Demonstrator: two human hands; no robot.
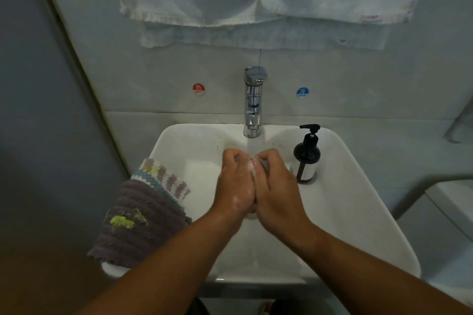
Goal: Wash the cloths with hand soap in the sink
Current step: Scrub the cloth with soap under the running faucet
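Soapy scrub in the sink (358, 212)
Our left hand (234, 186) and right hand (277, 186) clamp together round a small grey cloth (265, 164) under the tap (253, 102); two more cloths (143, 222) lie on the left rim.

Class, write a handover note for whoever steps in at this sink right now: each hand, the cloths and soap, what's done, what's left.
Left hand: grips a soapy cloth.
Right hand: grips the same cloth; both are over the sink, below the tap.
Soap bottle: upright on the right rim.
On the left rim a grey cloth, stained yellow, lies on a striped cloth.
Done: one cloth lathered.
Left: rinse it, then wash the other two.
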